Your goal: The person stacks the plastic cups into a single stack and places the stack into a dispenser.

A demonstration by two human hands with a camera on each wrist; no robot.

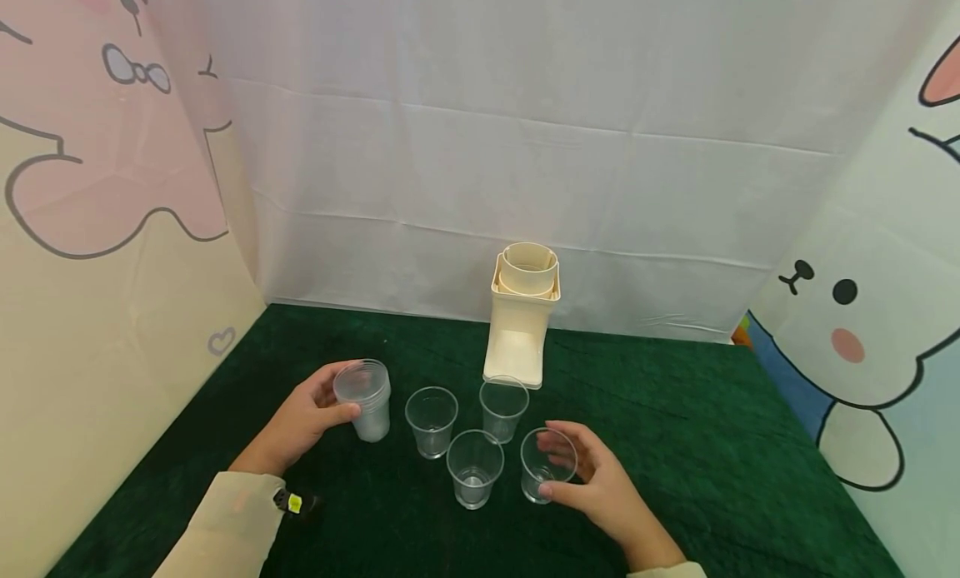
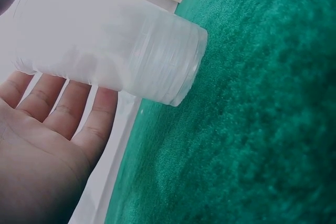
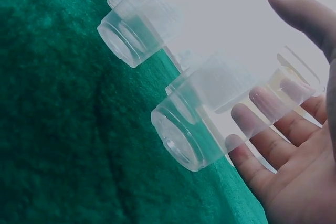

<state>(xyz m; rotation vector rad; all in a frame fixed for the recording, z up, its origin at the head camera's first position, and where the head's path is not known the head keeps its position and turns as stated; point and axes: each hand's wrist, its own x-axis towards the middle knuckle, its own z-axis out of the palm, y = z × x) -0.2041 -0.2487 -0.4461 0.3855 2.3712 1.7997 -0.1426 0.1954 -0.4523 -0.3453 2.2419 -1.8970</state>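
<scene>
Your L hand [image 1: 303,420] is clamped on the cup stack [image 1: 373,416], several clear plastic cups nested rim in rim. Thumb's on the near side, pointing across it; the other fingers go round the far side. L wrist cam shows four fingertips spread slightly apart, touching the stack's side w/ the palm standing off it. Stack's base is at or just above the green cloth [image 1: 675,428]; can't tell if it touches.

Your R hand [image 1: 596,482] is curved round the R cup [image 1: 531,471], a single clear one. Thumb's at the near side, low on the wall in the head view; fingers bend round the far side & show thru the clear plastic. Thumb & fingers are well apart, w/ the cup b/w them. R wrist cam has fingertips against the wall; can't tell if your thumb presses, as the upper wall there is washed out. Also can't tell if this cup's base is on the cloth.

Three more clear cups stand upright, mouths up, b/w your hands: front cup [image 1: 474,478] just beside the R cup, back cup [image 1: 501,416] behind those two, L loose cup [image 1: 432,424] nearest the stack. Behind the back cup: beige stand [image 1: 516,341] w/ a round holder on top, near the white curtain [image 1: 570,145].
</scene>
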